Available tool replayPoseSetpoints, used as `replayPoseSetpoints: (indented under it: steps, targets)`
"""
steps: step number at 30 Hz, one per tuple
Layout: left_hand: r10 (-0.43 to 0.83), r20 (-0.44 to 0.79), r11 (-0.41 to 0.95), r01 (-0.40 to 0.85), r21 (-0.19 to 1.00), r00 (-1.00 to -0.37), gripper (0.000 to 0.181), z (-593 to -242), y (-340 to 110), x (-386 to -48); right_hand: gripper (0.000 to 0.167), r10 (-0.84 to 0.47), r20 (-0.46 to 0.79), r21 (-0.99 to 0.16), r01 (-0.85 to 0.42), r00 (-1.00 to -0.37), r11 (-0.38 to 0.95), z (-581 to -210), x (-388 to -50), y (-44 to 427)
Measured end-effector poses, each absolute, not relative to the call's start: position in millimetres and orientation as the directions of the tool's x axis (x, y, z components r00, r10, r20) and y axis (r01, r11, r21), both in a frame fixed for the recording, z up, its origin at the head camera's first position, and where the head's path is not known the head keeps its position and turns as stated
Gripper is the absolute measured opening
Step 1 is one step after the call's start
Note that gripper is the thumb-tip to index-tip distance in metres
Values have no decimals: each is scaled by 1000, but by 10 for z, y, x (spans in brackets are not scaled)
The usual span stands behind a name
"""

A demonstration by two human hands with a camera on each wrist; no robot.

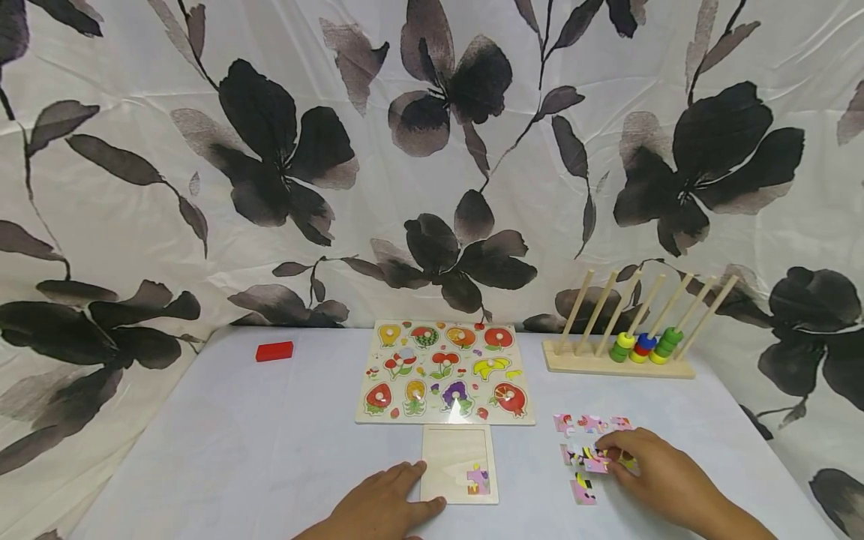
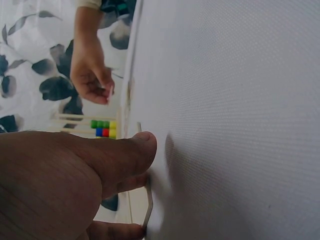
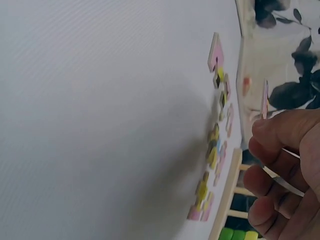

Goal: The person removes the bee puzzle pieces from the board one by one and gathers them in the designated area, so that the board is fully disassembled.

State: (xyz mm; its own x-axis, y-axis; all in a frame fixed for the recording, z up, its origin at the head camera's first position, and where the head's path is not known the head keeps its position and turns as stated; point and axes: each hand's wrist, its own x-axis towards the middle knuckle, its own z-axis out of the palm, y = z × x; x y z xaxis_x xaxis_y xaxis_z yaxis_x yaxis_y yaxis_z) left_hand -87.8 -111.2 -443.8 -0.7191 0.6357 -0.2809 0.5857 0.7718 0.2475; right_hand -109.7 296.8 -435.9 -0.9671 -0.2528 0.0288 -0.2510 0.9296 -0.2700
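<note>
My right hand (image 1: 651, 472) pinches a pink jigsaw piece (image 3: 264, 97) between thumb and finger, raised above the table. Beneath and beside that hand, more jigsaw pieces (image 1: 583, 489) lie in loose rows, some hidden by the fingers. On the table in front of me lies a shallow wooden puzzle tray (image 1: 445, 465). One purple jigsaw piece (image 1: 478, 480) sits in its lower right corner. My left hand (image 1: 381, 501) rests at the tray's left side, its fairly straight fingers and thumb touching the left and near edges.
A fruit puzzle board (image 1: 421, 379) lies directly behind the tray. At the back right stands a wooden peg rack (image 1: 560, 358) with coloured rings on some of its rods. A red block (image 1: 274, 351) is at the back left. Flowered cloth hangs behind the table.
</note>
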Motion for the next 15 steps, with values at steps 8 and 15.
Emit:
replayPoseSetpoints:
  steps: [8,15]
  targets:
    - [639,-283,769,594,235,-715,62,-4455,-1118,-879,23,-239,-31,-269,-222,-971,937,-4407,-1059,3104]
    - [652,-270,759,612,224,-709,56,-4460,-1122,-873,23,-219,-69,-281,-192,-973,940,-4473,-1025,3179]
